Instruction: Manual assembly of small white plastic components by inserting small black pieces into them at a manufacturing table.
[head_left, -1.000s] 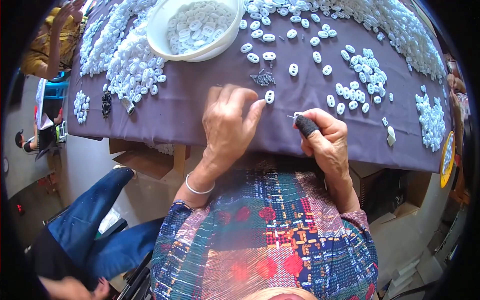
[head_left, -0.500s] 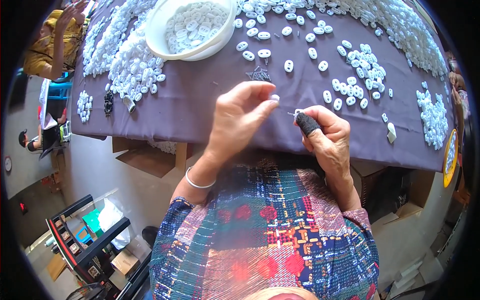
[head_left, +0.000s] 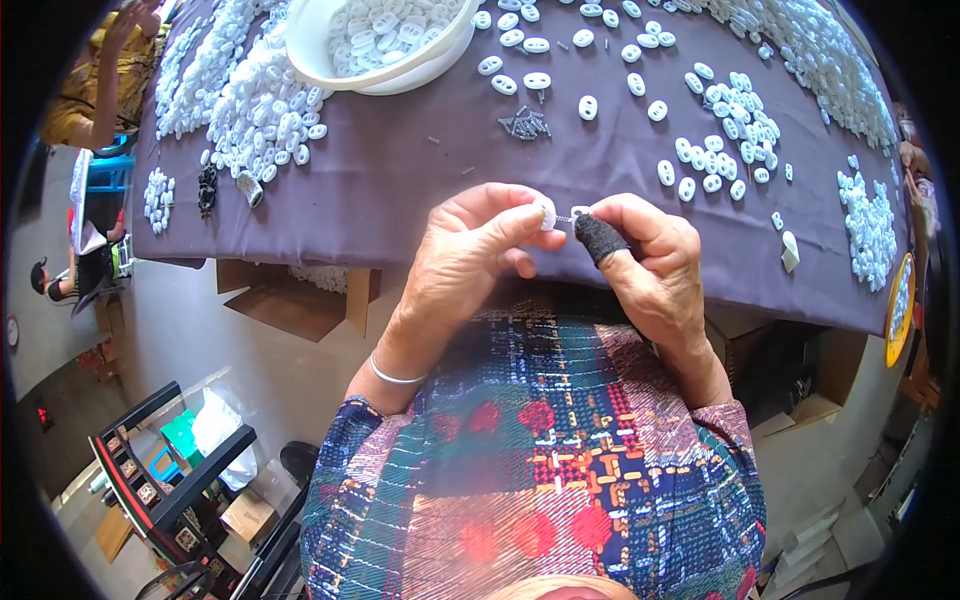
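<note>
My left hand [head_left: 478, 238] pinches a white oval plastic piece [head_left: 547, 213] between thumb and fingers. My right hand [head_left: 650, 258], its thumb wrapped in black cloth, grips a small white plastic part [head_left: 580, 211]. From that part a thin metal spring [head_left: 564, 219] sticks out leftward to the oval piece. Whether the spring sits inside the oval piece is hidden by my fingers. Both hands are just above the near edge of the purple-grey tablecloth [head_left: 390, 185]. Beyond them lies a small heap of metal springs [head_left: 524, 123].
Loose white two-holed oval pieces [head_left: 712, 160] lie right of the springs. A cream basin [head_left: 400, 82] of such pieces stands at the back, with big white piles [head_left: 265, 120] left and right. A yellow tray [head_left: 900, 310] is at the right edge; a co-worker [head_left: 95, 95] sits far left.
My left hand has moved down toward my right hand, bringing the white oval piece up to the spring's end. My right hand has shifted slightly. The whole view has tilted a little.
</note>
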